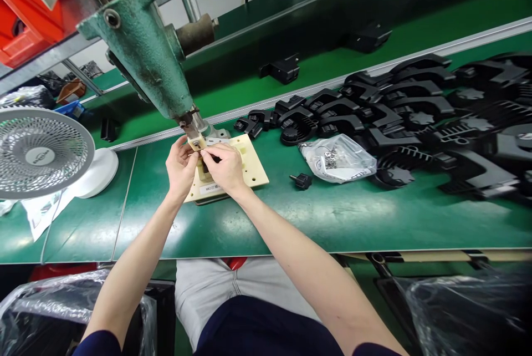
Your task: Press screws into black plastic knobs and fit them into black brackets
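My left hand (pixel 181 170) and my right hand (pixel 226 166) meet just below the ram tip of a green bench press (pixel 155 51). Both have thumb and fingers pinched together at a small spot; whatever they pinch is too small and covered to name. Under them lies a cream fixture plate (pixel 254 168) with holes and a white label (pixel 209 188) on its front edge. A dark part (pixel 206 168) sits on the fixture, partly hidden by my right hand.
Right of the fixture are a small black knob (pixel 302 181), a clear plastic bag (pixel 338 159) of small metal pieces, and many black plastic parts (pixel 386 98). A white fan (pixel 41 153) stands at left. Behind runs a green conveyor belt (pixel 324 62) carrying black pieces.
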{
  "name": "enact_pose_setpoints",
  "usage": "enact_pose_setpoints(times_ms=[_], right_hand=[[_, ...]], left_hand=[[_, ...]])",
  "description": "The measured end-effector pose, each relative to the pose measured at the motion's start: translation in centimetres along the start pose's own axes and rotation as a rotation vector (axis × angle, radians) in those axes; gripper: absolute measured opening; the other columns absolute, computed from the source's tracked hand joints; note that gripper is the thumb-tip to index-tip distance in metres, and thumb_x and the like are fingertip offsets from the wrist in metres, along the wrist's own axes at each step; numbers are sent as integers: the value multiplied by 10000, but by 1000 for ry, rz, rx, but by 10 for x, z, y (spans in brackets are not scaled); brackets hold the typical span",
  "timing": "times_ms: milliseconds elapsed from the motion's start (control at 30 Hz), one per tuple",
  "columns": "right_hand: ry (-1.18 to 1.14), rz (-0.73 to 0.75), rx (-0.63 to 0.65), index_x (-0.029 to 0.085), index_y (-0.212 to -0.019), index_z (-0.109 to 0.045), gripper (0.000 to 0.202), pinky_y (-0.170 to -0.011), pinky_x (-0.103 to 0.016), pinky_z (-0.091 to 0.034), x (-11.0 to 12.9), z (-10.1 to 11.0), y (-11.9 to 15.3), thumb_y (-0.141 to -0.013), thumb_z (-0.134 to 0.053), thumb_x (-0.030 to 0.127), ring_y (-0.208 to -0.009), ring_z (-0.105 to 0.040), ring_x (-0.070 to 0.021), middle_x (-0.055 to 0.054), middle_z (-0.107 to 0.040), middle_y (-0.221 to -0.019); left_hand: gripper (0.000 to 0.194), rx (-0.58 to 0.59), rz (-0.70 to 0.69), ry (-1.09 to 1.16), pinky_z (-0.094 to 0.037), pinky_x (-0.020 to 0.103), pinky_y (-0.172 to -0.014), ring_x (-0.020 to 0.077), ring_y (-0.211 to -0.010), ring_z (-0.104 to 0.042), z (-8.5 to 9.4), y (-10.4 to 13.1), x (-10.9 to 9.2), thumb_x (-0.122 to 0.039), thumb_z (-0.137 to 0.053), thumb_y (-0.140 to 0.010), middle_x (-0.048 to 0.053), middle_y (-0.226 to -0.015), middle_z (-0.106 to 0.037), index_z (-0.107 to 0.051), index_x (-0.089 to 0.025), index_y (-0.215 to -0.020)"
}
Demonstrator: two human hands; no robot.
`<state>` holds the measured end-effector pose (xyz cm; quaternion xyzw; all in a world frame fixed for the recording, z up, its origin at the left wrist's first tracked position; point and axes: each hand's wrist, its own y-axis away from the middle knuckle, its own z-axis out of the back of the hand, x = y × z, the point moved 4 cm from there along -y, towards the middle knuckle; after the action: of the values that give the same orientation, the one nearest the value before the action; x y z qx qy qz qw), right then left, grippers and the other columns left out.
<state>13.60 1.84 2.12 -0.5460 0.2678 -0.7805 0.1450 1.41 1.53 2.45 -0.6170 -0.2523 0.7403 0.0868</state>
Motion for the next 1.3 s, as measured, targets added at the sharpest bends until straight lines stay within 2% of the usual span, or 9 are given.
enact_pose_setpoints(times_ms=[267,433,633,900,1033,1167,1300], right_hand=[[226,6,-102,209,-650,-656,235,-700,-324,-383,4,-8,7,-869,-573,197,-708,-576,-174,-9,-684,-713],[256,60,-126,198,-676,-651,242,-703,-328,-382,3,-10,8,-891,-540,198,-722,-564,-183,-21,-679,-726],[278,76,-101,184,-737,-659,226,-726,-337,-407,-1,-10,7,-908,-513,212,-769,-567,-202,-49,-670,-768],[322,145,-58,177,-752,-669,282,-705,-335,-421,-3,-8,3,-936,-462,229,-781,-573,-217,-74,-663,-763],[323,107,-44,175,-715,-664,251,-673,-319,-416,-2,-6,0,-906,-504,207,-757,-586,-208,-67,-667,-743],[286,71,27,182,-670,-655,214,-631,-299,-403,-3,-2,-9,-866,-575,211,-699,-596,-186,-42,-665,-703],[248,97,79,186,-662,-653,212,-644,-293,-412,-3,5,-14,-861,-591,223,-691,-598,-178,-34,-664,-696]], left_hand=[[465,21,-58,-84,-536,334,-861,192,-914,-675,2,-3,1,-340,-670,-786,76,-961,-673,-491,-169,-1179],[462,31,-105,-94,-528,347,-878,197,-939,-663,1,-4,5,-342,-642,-807,87,-988,-653,-468,-169,-1198],[468,-17,-109,-106,-521,361,-904,213,-994,-650,-3,-1,9,-389,-630,-816,107,-1031,-647,-463,-166,-1192],[464,-19,-146,-186,-535,343,-868,206,-971,-654,-2,0,7,-400,-603,-839,102,-1006,-655,-460,-165,-1213],[447,-12,-185,-225,-532,340,-861,197,-944,-654,-1,0,5,-373,-589,-851,99,-1004,-652,-468,-157,-1223],[443,-9,-198,-267,-528,346,-860,201,-952,-644,0,-1,3,-329,-599,-837,103,-1032,-637,-474,-156,-1225],[484,-17,-188,-327,-525,340,-850,198,-926,-643,2,-4,-1,-288,-618,-805,84,-990,-640,-460,-159,-1244]])
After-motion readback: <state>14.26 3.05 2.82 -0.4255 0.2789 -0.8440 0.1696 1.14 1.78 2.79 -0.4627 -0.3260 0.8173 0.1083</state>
